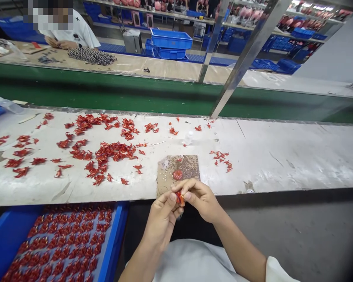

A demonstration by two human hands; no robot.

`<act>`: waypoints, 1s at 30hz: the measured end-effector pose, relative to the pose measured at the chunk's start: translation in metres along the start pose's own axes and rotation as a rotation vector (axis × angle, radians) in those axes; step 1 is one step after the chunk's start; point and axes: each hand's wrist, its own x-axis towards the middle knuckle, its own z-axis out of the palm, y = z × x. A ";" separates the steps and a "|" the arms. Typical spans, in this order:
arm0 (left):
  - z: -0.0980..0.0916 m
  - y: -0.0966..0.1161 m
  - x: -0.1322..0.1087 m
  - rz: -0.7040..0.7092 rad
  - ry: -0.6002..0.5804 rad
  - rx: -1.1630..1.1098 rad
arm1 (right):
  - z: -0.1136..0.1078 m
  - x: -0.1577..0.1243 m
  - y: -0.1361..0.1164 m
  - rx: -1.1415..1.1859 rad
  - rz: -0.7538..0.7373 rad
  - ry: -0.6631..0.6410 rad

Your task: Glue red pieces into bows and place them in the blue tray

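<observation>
Between the fingertips of both hands is a small red and orange piece [180,198], held just off the table's front edge. My left hand [164,213] pinches it from the left with thumb and fingers. From the right, my right hand [200,199] closes thumb and forefinger on the same piece. Its exact kind is partly hidden by the fingers. Just beyond my hands lies a worn piece of cardboard [191,166] with a round red item [177,175] on it. A small clear container [189,138] stands behind the cardboard.
Heaps of red pieces [114,150] cover the table's left half, with a few more [220,156] right of the cardboard. A blue crate [122,219] with rows of red pieces sits below left. A metal post [238,66] rises behind. Across the green belt [106,92], a person [76,33] works.
</observation>
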 end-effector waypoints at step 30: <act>-0.049 0.029 -0.038 0.157 -0.022 0.344 | 0.034 -0.014 0.038 -0.128 -0.062 -0.147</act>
